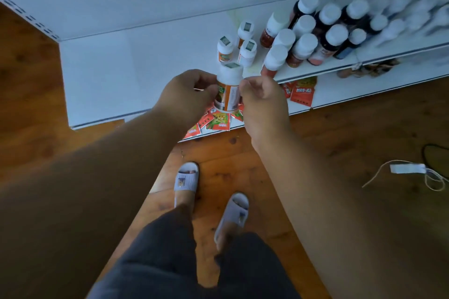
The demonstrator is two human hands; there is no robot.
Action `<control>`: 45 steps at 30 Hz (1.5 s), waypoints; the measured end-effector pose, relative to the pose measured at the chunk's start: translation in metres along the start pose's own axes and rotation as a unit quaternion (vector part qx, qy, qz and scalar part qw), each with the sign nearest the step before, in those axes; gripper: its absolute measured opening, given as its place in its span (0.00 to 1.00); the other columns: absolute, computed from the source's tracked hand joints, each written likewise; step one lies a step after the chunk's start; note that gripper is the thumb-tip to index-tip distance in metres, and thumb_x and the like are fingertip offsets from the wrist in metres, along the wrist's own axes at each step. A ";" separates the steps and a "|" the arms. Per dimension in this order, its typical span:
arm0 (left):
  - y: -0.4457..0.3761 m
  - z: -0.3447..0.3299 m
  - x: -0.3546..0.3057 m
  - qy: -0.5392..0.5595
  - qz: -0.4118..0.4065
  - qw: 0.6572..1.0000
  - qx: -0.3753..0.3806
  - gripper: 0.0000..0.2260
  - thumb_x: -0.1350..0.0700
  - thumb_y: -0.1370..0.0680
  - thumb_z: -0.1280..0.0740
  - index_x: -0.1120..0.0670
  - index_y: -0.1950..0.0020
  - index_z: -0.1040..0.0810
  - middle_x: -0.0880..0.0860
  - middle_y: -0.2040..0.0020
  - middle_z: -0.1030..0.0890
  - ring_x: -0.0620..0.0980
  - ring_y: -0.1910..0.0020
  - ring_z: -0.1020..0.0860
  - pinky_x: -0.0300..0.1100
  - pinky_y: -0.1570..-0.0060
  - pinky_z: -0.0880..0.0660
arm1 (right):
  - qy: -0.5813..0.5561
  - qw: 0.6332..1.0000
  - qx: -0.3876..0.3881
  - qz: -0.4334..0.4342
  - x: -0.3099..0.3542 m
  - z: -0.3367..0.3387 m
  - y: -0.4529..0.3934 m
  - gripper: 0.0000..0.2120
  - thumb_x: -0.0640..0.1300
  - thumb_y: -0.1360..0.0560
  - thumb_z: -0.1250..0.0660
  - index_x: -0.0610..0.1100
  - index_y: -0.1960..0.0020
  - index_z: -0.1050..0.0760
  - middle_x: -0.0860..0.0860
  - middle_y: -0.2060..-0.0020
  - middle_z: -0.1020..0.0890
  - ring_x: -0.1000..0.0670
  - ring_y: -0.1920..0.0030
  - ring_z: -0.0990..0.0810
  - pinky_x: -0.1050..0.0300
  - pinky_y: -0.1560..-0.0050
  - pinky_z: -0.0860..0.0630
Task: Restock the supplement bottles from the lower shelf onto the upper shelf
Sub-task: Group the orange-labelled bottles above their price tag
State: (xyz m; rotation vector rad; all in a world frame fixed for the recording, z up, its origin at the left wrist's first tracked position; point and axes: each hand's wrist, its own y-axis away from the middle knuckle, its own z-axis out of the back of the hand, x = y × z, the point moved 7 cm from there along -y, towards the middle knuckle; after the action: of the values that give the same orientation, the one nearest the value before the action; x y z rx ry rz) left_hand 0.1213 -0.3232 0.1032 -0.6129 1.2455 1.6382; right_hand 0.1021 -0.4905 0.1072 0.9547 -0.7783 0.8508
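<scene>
A white supplement bottle (228, 90) with a white cap and an orange label is held upright between both hands, just in front of the upper shelf's edge. My left hand (188, 94) grips its left side. My right hand (261, 99) pinches its right side near the cap. On the white upper shelf (145, 56) stand three matching orange-label bottles (246, 52) just behind the held one. The lower shelf (340, 90) shows beneath, mostly hidden by my hands and the upper shelf.
Several dark bottles (332, 36) with white caps crowd the upper shelf at the right. Red and green sachets (218, 121) lie on the lower shelf. My slippered feet (185, 182) stand on the wooden floor, where a white tag with string (408, 168) lies at the right.
</scene>
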 end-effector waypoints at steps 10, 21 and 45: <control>0.178 0.053 -0.124 0.298 -0.024 0.954 0.031 0.04 0.62 0.20 0.34 0.54 0.51 0.26 0.56 0.60 0.21 0.48 0.65 0.20 0.42 0.63 0.22 | -0.015 0.990 0.087 0.108 0.150 0.073 0.136 0.13 0.57 0.23 0.42 0.53 0.59 0.24 0.55 0.65 0.19 0.50 0.61 0.20 0.47 0.56 0.21; 0.179 0.123 -0.226 0.267 -0.133 0.954 0.019 0.03 0.63 0.21 0.33 0.60 0.48 0.26 0.60 0.57 0.19 0.49 0.63 0.20 0.38 0.62 0.23 | -0.020 0.971 0.126 0.200 0.267 0.090 0.148 0.08 0.54 0.22 0.35 0.54 0.47 0.19 0.56 0.55 0.15 0.54 0.54 0.17 0.42 0.46 0.20; -0.044 0.119 -0.339 -0.013 -0.074 0.978 -0.193 0.07 0.59 0.22 0.33 0.46 0.48 0.21 0.45 0.50 0.18 0.47 0.50 0.20 0.42 0.51 0.23 | 0.226 0.920 0.137 0.290 0.377 0.075 -0.134 0.19 0.49 0.27 0.26 0.48 0.38 0.25 0.52 0.45 0.17 0.50 0.47 0.19 0.58 0.51 0.28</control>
State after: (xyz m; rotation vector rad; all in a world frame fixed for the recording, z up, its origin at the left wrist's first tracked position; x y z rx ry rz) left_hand 0.3205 -0.3420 0.4045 -0.8964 0.8424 1.7679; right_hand 0.3755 -0.5041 0.4085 0.7238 -0.5438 1.6694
